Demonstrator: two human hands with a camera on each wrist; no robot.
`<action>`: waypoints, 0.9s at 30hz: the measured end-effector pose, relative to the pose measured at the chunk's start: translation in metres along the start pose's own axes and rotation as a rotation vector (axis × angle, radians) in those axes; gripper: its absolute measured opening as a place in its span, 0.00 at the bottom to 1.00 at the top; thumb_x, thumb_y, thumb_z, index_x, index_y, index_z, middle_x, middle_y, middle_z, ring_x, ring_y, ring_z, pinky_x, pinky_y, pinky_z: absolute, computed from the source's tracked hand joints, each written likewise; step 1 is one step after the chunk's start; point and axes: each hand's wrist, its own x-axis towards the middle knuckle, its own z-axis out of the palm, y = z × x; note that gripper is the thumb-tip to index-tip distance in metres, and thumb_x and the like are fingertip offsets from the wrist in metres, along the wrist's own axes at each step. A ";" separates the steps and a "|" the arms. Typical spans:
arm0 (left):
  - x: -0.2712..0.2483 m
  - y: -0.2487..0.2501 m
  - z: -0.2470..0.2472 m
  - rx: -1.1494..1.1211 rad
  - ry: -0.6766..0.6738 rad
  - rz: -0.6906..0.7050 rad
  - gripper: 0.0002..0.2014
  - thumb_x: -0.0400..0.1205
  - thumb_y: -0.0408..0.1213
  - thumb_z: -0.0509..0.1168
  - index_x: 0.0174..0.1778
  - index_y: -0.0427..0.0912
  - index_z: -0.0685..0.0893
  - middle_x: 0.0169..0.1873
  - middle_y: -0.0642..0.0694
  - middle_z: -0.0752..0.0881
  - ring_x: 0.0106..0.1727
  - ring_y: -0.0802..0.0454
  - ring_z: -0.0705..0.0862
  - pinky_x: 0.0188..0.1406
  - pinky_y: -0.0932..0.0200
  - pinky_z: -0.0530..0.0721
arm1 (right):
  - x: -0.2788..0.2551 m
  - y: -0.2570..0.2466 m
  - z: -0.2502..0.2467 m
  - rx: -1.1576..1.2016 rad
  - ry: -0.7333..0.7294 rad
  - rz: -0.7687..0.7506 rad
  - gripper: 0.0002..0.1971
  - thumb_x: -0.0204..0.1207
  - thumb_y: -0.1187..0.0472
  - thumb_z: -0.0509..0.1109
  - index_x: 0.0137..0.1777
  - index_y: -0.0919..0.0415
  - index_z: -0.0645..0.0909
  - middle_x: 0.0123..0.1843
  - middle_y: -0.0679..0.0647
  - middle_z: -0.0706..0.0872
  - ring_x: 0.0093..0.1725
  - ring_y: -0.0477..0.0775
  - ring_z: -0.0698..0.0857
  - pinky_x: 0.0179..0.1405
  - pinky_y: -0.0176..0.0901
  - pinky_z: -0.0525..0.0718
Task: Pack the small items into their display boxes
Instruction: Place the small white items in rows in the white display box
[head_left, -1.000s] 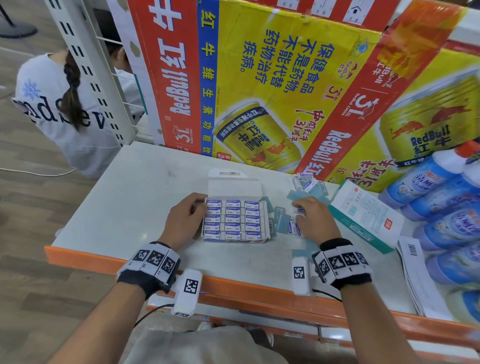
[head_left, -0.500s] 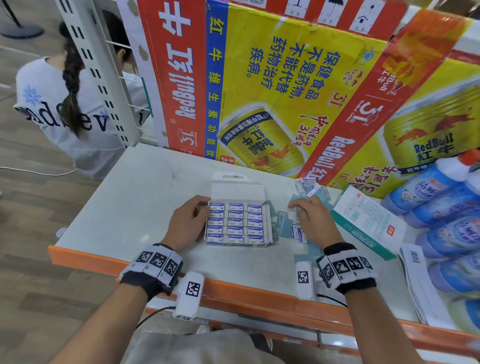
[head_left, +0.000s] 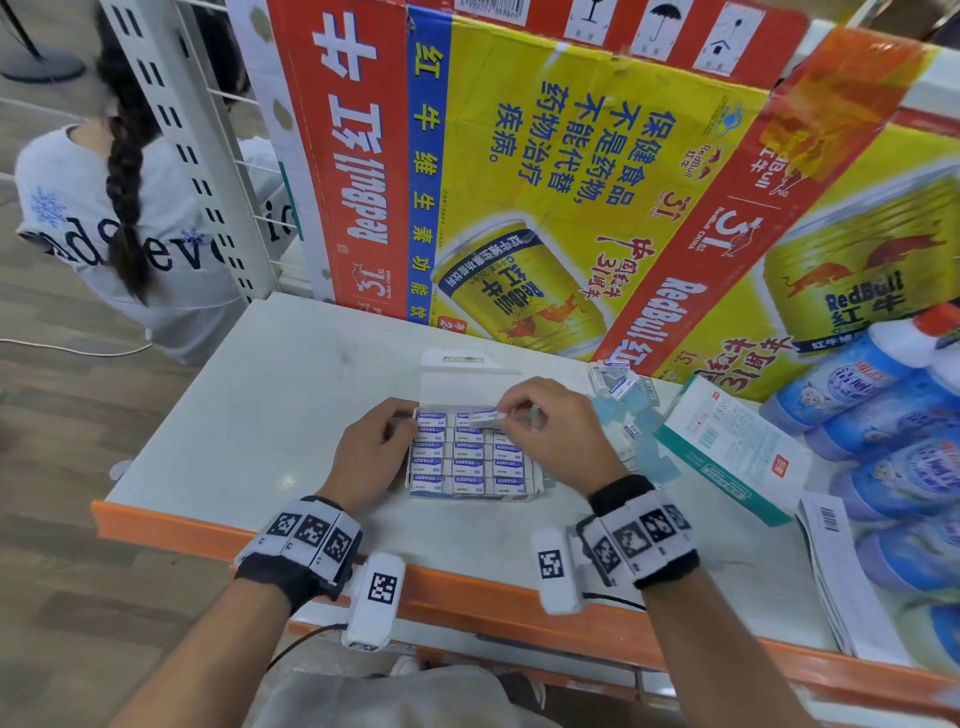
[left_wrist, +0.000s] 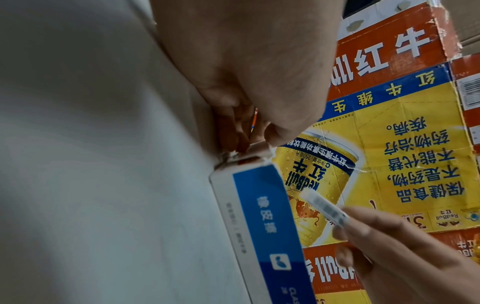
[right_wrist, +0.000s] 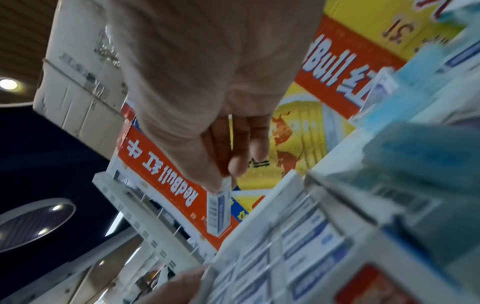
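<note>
the step in hand is filling the last gaps in the display box (head_left: 470, 457): the right hand (head_left: 550, 431) pinches one small eraser (head_left: 485, 417) between thumb and fingertips and holds it just above the box's far row, where an open slot seems to remain at the far right corner. the eraser sticks out leftward from the fingertips, tilted, not yet seated; in the right wrist view it hangs below the pinching fingers (right_wrist: 235, 164), just clear of the packed rows.

the left hand (head_left: 371, 452) has its fingers curled against the box's left wall near the far corner, bracing it on the tabletop (head_left: 270, 415); the box lies just right of that hand and touches it.

the next move likely calls for turning the eraser level with its neighbours, lowering it into the gap and pressing it flat while the left hand keeps the box from sliding.

more loose erasers (head_left: 618, 384) lie beyond and to the right of the right hand, near it, so further picks probably follow.
</note>
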 end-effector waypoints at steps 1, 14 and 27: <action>0.000 -0.001 0.000 0.002 0.005 0.003 0.11 0.84 0.38 0.59 0.48 0.62 0.82 0.42 0.58 0.89 0.41 0.61 0.86 0.36 0.59 0.84 | 0.003 -0.004 0.006 -0.006 -0.030 -0.013 0.04 0.69 0.69 0.73 0.42 0.60 0.84 0.41 0.52 0.87 0.38 0.41 0.80 0.40 0.25 0.73; 0.004 -0.003 -0.002 -0.014 0.000 0.023 0.13 0.82 0.33 0.59 0.50 0.55 0.84 0.46 0.60 0.89 0.48 0.62 0.84 0.47 0.63 0.79 | 0.034 -0.018 0.051 -0.168 -0.205 0.050 0.05 0.73 0.71 0.66 0.43 0.64 0.82 0.47 0.56 0.82 0.46 0.55 0.82 0.50 0.51 0.82; 0.005 -0.002 0.000 0.002 0.011 0.028 0.12 0.82 0.32 0.60 0.50 0.54 0.84 0.45 0.59 0.89 0.47 0.60 0.85 0.47 0.62 0.79 | 0.037 -0.018 0.059 -0.129 -0.175 0.088 0.05 0.73 0.70 0.68 0.39 0.65 0.84 0.47 0.55 0.81 0.43 0.51 0.80 0.47 0.45 0.81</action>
